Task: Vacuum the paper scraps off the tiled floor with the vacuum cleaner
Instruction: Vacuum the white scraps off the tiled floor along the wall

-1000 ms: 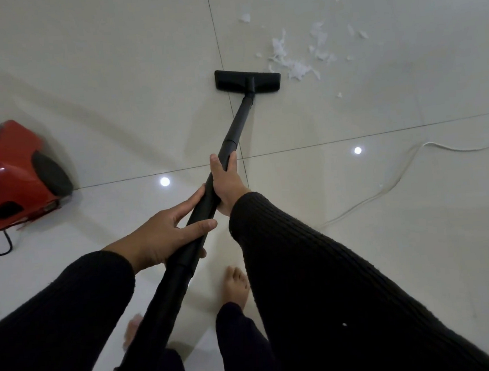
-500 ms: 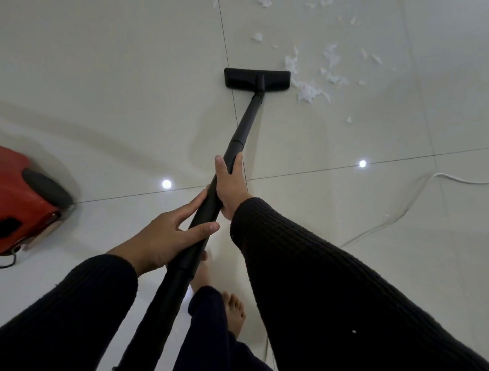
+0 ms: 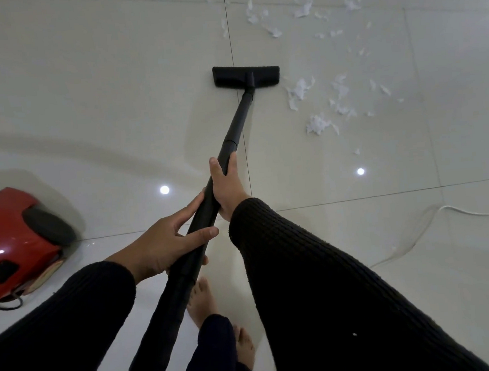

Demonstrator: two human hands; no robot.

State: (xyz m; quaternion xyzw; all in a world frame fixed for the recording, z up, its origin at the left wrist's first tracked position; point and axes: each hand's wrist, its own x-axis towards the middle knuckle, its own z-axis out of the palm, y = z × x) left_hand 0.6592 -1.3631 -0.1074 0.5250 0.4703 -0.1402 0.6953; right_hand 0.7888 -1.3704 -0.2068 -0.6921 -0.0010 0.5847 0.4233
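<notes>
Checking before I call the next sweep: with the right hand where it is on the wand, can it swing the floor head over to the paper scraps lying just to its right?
Probably yes. The right hand grips the wand, and bare tile lies between the floor head and the nearest paper scraps. The white cord lies well clear.

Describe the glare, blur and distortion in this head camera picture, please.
Head view: two round lamp reflections glare on the glossy tiled floor; the red vacuum cleaner at the left edge looks motion-blurred; the wide lens bends the tile joints; the light is dim, and the paper scraps stay fairly sharp.
</notes>
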